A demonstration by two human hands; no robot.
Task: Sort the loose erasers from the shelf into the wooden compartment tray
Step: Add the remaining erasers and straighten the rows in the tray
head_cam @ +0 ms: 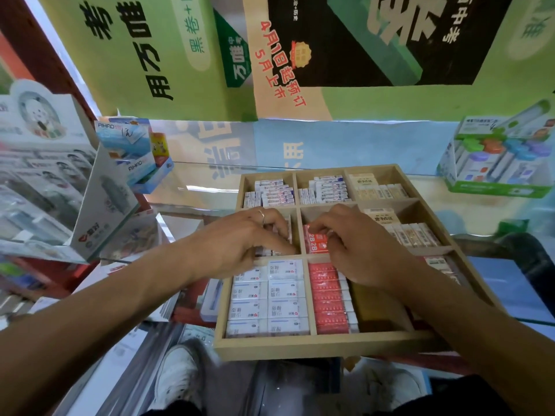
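The wooden compartment tray (324, 340) lies on the glass shelf, three rows by three. My left hand (240, 241) reaches into the middle-left compartment, its fingers curled on white erasers (289, 232) there. My right hand (351, 244) is over the centre compartment, fingers bent onto red 2B erasers (313, 243). White boxed erasers (267, 298) fill the near-left compartment and red erasers (327, 298) the near-middle one. Blue-striped white erasers (274, 190) and cream erasers (380, 190) sit in the far row.
A grey display box (102, 205) and a blue AIHAO box (135, 151) stand to the left of the tray. A green box of correction tapes (495, 163) stands at the far right. Posters cover the wall behind. My white shoes (177, 376) show below the shelf.
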